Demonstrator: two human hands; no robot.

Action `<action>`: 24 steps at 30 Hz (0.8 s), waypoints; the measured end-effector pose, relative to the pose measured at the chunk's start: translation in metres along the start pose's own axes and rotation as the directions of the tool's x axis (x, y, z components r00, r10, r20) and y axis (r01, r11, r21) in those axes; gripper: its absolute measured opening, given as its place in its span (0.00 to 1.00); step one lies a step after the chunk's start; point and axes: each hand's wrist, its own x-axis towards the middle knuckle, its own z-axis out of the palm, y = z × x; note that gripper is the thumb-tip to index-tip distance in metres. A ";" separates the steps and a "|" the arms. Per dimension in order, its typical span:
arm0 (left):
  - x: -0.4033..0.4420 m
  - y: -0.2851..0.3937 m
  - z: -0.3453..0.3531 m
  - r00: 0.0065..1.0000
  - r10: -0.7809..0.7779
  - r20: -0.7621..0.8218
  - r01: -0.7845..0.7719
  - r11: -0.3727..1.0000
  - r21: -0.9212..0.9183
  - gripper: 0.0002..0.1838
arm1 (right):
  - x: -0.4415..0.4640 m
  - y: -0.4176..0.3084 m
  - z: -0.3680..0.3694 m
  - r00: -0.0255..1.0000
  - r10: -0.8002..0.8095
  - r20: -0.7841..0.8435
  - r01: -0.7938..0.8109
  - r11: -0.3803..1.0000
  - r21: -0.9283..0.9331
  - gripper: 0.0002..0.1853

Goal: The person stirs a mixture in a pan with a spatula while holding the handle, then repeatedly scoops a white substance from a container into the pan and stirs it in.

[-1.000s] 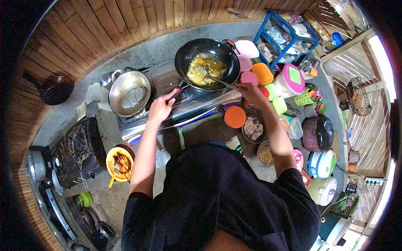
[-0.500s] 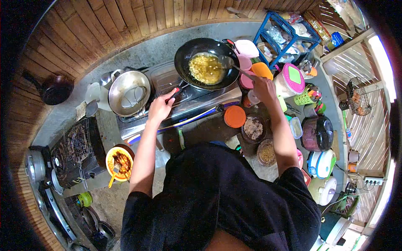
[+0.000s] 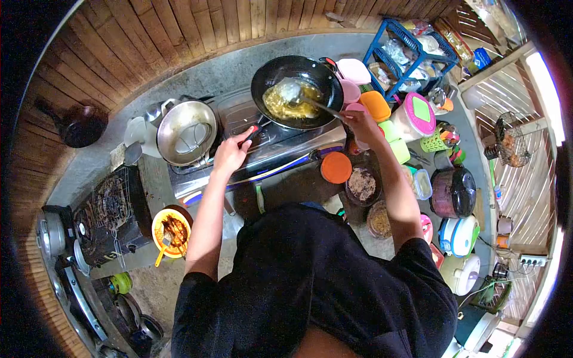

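spatula (image 3: 319, 105) and right hand (image 3: 362, 125) have both swung leftward since the earlier frame: the blade, which was by the right wall of the wok (image 3: 329, 90), is now over the far side of the yellow food (image 3: 282, 111). the left hand (image 3: 231, 154) has stayed where it was.

stirring or turning the food in the wok looks to be the step in hand, one arm working the blade and the other steadying the pan. the next move, as i judge it, calls for getting the blade under the food and sweeping it through the oil, low enough to keep from splashing over the rim, while the left grip stops the wok from sliding.

the right fingers are curled around the spatula's long shaft near its end; the left fingers are closed around the wok's handle (image 3: 261, 127), with the thumb lying along it. neither hand touches the food.

the food sits in the bottom of the wok, on the stove (image 3: 236, 108), nearer the left side than the right. it is bright yellow and glossy, wet with what seems to be oil, paler and lumpy toward the edges. whether it is egg or noodle i cannot tell. the blade is blurred and shiny, so whether it presses on the food or skims over it is unclear.
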 end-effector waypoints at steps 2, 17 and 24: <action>0.003 0.003 -0.003 1.000 0.002 0.007 -0.002 1.000 0.002 0.22 | 0.008 0.010 -0.002 0.923 -0.306 -0.233 0.237 0.930 -0.282 0.14; 0.003 0.009 -0.007 0.983 -0.139 0.117 0.136 0.990 0.032 0.23 | 0.040 0.063 0.025 0.985 -0.144 -0.092 0.118 0.963 -0.240 0.15; 0.003 0.000 0.000 0.999 -0.031 0.030 0.030 0.999 0.025 0.23 | 0.020 0.026 0.016 0.999 0.033 0.005 -0.033 0.999 0.035 0.17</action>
